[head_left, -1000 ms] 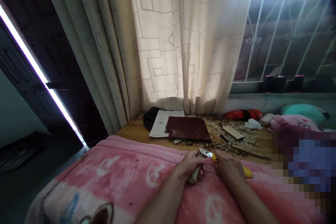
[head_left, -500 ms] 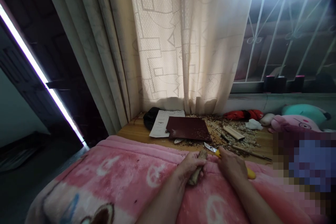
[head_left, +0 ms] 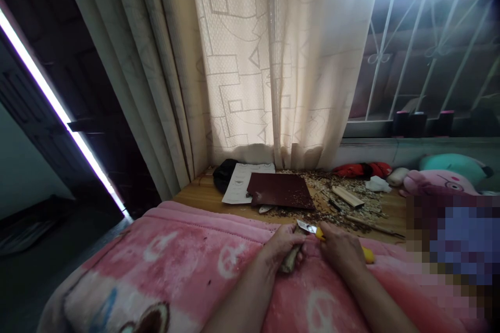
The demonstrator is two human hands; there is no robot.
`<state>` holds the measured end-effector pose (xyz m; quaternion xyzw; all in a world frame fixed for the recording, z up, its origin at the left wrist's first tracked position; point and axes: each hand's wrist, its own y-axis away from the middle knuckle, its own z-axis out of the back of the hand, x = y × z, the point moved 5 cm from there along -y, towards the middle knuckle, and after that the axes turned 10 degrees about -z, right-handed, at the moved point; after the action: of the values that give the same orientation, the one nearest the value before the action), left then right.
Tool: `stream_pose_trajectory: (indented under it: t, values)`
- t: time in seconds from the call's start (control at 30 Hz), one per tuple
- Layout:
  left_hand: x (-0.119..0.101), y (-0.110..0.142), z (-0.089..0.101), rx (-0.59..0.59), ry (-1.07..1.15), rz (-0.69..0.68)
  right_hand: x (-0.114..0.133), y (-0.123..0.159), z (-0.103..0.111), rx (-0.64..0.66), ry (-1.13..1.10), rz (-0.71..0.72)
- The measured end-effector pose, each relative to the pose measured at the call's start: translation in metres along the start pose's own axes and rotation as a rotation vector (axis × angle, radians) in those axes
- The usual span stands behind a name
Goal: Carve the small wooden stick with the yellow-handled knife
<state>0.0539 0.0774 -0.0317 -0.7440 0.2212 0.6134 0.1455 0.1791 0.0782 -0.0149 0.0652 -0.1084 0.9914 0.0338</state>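
My left hand [head_left: 284,243] is closed around a short, brownish piece of wood [head_left: 289,261], whose lower end sticks out below the fingers. In my right hand [head_left: 340,245] is a yellow utility knife [head_left: 320,233], its handle end showing past the far side of the fist. The knife's bare blade points left and lies over the upper end of the wood, close to my left thumb. Both hands are above a pink patterned blanket [head_left: 187,255].
Beyond the blanket, a wooden tabletop [head_left: 195,193] carries scattered shavings [head_left: 324,182], a dark red board [head_left: 279,190], a paper sheet [head_left: 236,187], a pale wood block [head_left: 347,196] and a thin stick [head_left: 375,226]. Plush toys [head_left: 433,182] lie at right, beside a blurred patch.
The knife moved right, off the wood, half a second ago, and is now back left over its upper end. My left hand has kept its place with the wood.
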Motion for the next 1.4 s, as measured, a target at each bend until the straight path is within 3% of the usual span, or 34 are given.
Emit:
stream_pose_trajectory:
  t: [0.53,0.77,1.4]
  values:
    - [0.001,-0.001,0.000,-0.035,0.003,-0.012,0.003,0.000,-0.001,0.046,0.015,-0.006]
    - [-0.002,0.004,-0.002,-0.021,-0.004,0.012,-0.016,-0.009,-0.001,0.104,0.034,-0.131]
    - [-0.008,0.004,-0.004,-0.067,-0.023,-0.044,-0.019,-0.011,0.000,0.015,0.001,-0.147]
